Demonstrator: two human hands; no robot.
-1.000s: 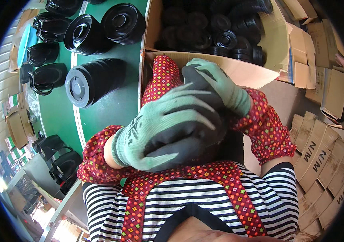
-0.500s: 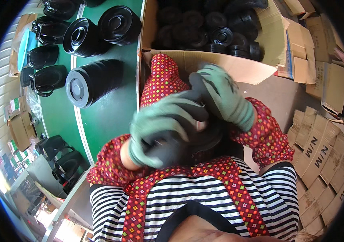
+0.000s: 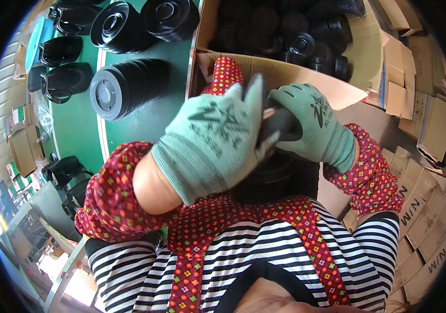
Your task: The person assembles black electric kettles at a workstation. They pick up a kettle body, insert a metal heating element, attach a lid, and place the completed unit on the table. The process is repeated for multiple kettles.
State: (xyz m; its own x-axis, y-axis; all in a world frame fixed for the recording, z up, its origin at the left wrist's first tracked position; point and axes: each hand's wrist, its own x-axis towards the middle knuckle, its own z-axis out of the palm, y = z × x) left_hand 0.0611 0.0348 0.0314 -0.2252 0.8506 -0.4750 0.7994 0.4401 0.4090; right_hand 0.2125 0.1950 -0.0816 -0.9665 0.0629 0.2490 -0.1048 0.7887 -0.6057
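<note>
My right hand (image 3: 314,125), in a green knit glove with a dark coating, is closed round a smooth rounded black plastic part (image 3: 285,124). Beside it, my left hand (image 3: 218,138), gloved alike, shows its back. Its fingers and thumb stand apart at the part's left side; whether they touch it is hard to tell, as the fingertips are blurred. Below both hands, close to my lap, sits a larger round black piece (image 3: 267,182), mostly in shadow and partly covered by my left hand.
An open cardboard box (image 3: 332,86) full of round black parts stands ahead. On the green table (image 3: 173,104) at left lie stacked black lids (image 3: 129,86) and several black jugs (image 3: 66,81). Flattened cartons (image 3: 416,208) lean at right.
My left hand has swung up and right, turning its back into view, and its fingers have spread. My right hand has shifted slightly right and down with a black part. The whole view has shifted.
</note>
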